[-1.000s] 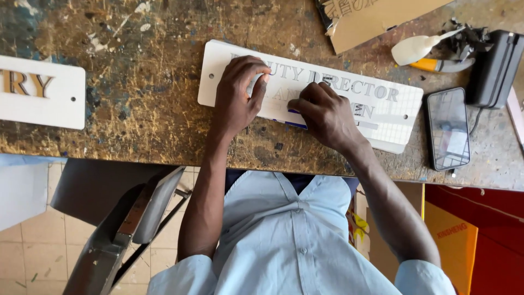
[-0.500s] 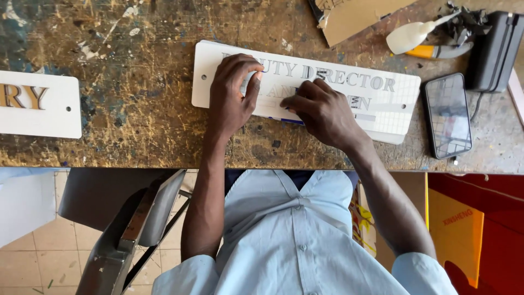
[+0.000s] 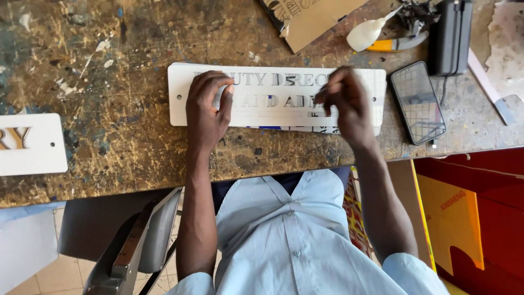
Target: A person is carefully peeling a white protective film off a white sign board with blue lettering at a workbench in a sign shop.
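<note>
Comparing this moment with the earlier views, we note that the right hand (image 3: 345, 101) has lifted from lying flat on the white sign plate (image 3: 273, 97) and now hovers just above its right half, blurred by motion. Its fingers are drawn together in a pinch grip; whether they hold a small piece, we cannot tell. We judge this to mean that the lettering work has shifted from pressing down to picking or placing at one spot.

The left hand (image 3: 204, 106) remains planted on the left part of the plate, fingers spread and pressing, clamped on nothing. The plate lies flat in the middle of the surface (image 3: 109, 82), its long edge parallel to the near edge.

The plate is a long, thin, rigid rectangle with rounded corners, small fixing holes and cut-out letters. The surface is worn wood, scratched and flecked with paint. A second white plate (image 3: 30, 145) lies well apart at the left. At the far right we see a dark smartphone (image 3: 417, 101), glossy and flat, a soft white glue bottle (image 3: 367, 33) and a torn cardboard piece (image 3: 311, 19).
</note>
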